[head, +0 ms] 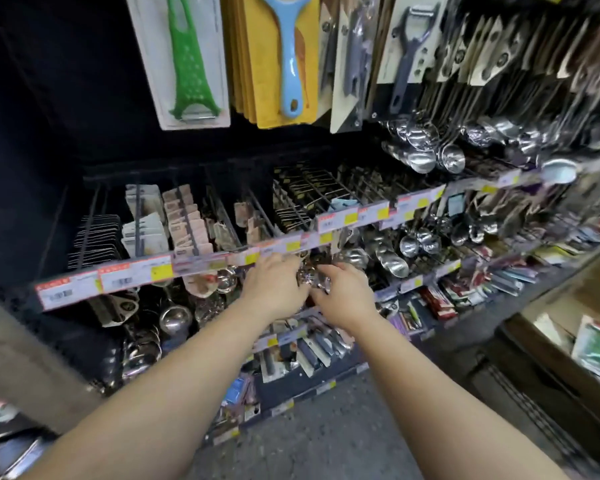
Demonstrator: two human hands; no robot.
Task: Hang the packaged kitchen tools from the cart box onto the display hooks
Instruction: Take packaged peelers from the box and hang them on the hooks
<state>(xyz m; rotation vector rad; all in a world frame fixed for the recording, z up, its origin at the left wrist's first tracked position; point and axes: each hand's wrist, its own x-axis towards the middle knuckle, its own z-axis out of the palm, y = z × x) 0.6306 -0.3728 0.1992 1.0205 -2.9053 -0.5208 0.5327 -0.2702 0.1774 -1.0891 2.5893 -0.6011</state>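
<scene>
From the head camera, both of your arms reach forward into the display, and your two hands meet just under the price-label rail [194, 266] in the middle row. Your left hand [274, 285] lies knuckles up with the fingers reaching forward and bent down over a small shiny metal tool [305, 277]; your right hand [343, 292] sits just beside it, fingers curled toward the same spot. The blur and the hands themselves hide the fingertips, so you cannot tell whether either hand actually grips the tool or only touches it. That tool sits between your two hands, right below the rail and among other hanging steel pieces. Above, you can count four carded tools facing you along the top row: one green peeler [187, 57], one blue peeler [290, 53] on a yellow card, one grey opener [355, 53], and one dark peeler [409, 50]. To the right hang many steel ladles [426, 147], too crowded to count. At the far right edge, one cardboard box [568, 327] holds at least one green-printed packet [596, 344]. Three label rails step downward below your hands.
</scene>
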